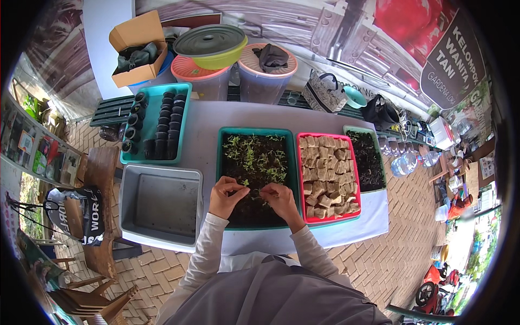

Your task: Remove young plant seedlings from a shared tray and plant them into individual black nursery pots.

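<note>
A dark green tray (295, 178) of dark soil with many small green seedlings (252, 156) lies before me. Over its lower left part is my left hand (228, 197), thumb and forefinger pinched together at a small seedling (245, 183). My right hand (280, 200) is over the lower right of the soil, fingertips pinched close to a tiny plant; whether it grips it is too small to tell. The hands are a short gap apart. Right beside this tray stands a red tray (300, 162) filled with small brown wrapped blocks (325, 164).
An unfilled grey basin (162, 203) stands at left, a teal tray (185, 122) with small black pots (163, 122) behind it. At far right is a pale green tray (365, 156) of dark soil. Lidded tubs (264, 83) and an open cardboard box (138, 48) stand behind the table.
</note>
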{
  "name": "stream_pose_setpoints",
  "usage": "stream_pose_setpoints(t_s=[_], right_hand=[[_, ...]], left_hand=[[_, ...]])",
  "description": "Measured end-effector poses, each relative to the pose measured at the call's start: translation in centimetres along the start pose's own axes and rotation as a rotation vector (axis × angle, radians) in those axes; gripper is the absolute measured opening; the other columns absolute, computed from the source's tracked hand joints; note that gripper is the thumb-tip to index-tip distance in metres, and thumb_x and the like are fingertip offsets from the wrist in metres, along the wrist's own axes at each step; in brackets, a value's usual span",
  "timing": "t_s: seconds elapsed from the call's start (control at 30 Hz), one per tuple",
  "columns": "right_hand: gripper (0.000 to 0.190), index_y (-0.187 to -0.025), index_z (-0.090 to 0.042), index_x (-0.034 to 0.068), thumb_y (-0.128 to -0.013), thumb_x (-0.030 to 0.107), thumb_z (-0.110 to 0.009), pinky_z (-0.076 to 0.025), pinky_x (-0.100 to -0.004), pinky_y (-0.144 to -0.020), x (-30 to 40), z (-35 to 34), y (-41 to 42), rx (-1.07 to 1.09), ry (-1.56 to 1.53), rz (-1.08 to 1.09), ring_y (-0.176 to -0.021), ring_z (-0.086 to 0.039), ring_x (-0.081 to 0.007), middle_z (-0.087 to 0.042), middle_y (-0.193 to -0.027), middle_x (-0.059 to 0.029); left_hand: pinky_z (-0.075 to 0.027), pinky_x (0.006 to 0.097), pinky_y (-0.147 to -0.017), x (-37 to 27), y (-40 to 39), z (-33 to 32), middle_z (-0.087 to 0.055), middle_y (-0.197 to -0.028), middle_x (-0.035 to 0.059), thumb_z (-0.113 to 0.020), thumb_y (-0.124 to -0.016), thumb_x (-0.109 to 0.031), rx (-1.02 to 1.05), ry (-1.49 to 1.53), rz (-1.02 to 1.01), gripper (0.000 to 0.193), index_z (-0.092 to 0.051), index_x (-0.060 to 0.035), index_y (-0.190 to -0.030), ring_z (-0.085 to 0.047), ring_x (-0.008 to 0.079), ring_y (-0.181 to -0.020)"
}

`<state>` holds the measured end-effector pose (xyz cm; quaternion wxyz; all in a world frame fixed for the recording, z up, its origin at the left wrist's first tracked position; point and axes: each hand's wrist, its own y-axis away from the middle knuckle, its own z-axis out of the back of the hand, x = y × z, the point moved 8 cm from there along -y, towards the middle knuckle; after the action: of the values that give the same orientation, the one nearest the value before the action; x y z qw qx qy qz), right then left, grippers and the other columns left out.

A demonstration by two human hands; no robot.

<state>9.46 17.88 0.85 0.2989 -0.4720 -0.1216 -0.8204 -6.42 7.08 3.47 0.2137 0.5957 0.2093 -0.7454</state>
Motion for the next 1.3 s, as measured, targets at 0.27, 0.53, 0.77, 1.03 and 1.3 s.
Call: stream_pose_setpoints(t_s=[0.27,0.53,0.77,1.03,1.3], right_hand=[[0.01,-0.085,-0.064,0.003,-0.078,0.007,-0.069,-0.048,-0.0229,-0.062,-0.8,-2.1,0.2,0.172,-0.728,-0.228,-0.069,-0.062,-0.008,-0.067,-0.078,-0.0047],[0.01,-0.085,-0.057,0.006,-0.078,0.003,-0.062,-0.049,-0.0375,-0.058,1.8,-1.9,1.4,-0.044,0.172,0.207,-0.066,-0.061,-0.0316,-0.061,-0.076,-0.0128],[0.007,-0.082,-0.053,0.005,-0.082,0.008,-0.058,-0.049,-0.0426,-0.061,-0.8,-5.9,2.6,0.149,0.162,0.024,-0.075,-0.062,-0.0363,-0.062,-0.074,-0.015],[0.014,-0.09,-0.065,0.002,-0.08,0.012,-0.067,-0.047,-0.0293,-0.063,-0.5,-3.1,1.1,0.261,-0.242,-0.109,-0.07,-0.063,-0.0173,-0.066,-0.076,-0.0101],[0.016,-0.094,-0.067,-0.002,-0.082,0.008,-0.069,-0.047,-0.0222,-0.076,1.5,-1.6,1.0,0.228,-0.784,-0.334,-0.083,-0.062,-0.0107,-0.067,-0.088,-0.0059]], left_hand=[[-0.031,0.0229,-0.054,1.1,0.4,-0.4,-0.053,-0.081,-0.0021,-0.08,-0.071,-0.021,0.018,-0.013,-0.01,0.016,-0.075,-0.0095,-0.082,-0.045,0.0067,-0.067],[-0.032,0.0234,-0.054,1.2,0.6,-0.2,-0.054,-0.081,-0.0022,-0.08,-0.071,-0.023,0.0,-0.02,-0.005,0.017,-0.075,-0.0095,-0.081,-0.046,0.0072,-0.068],[-0.038,0.0267,-0.061,0.4,0.4,0.8,-0.056,-0.082,0.0016,-0.079,-0.07,-0.018,-0.035,-0.061,0.025,0.016,-0.074,-0.0073,-0.08,-0.051,0.0124,-0.073],[-0.039,0.0271,-0.062,0.5,0.5,1.7,-0.056,-0.084,0.0028,-0.079,-0.07,-0.018,-0.034,-0.097,0.008,0.015,-0.074,-0.0084,-0.08,-0.052,0.0134,-0.074],[-0.042,0.026,-0.063,2.7,0.5,-1.6,-0.056,-0.086,0.0032,-0.079,-0.07,-0.02,0.11,0.153,0.111,0.02,-0.074,-0.0055,-0.083,-0.054,0.0124,-0.074]])
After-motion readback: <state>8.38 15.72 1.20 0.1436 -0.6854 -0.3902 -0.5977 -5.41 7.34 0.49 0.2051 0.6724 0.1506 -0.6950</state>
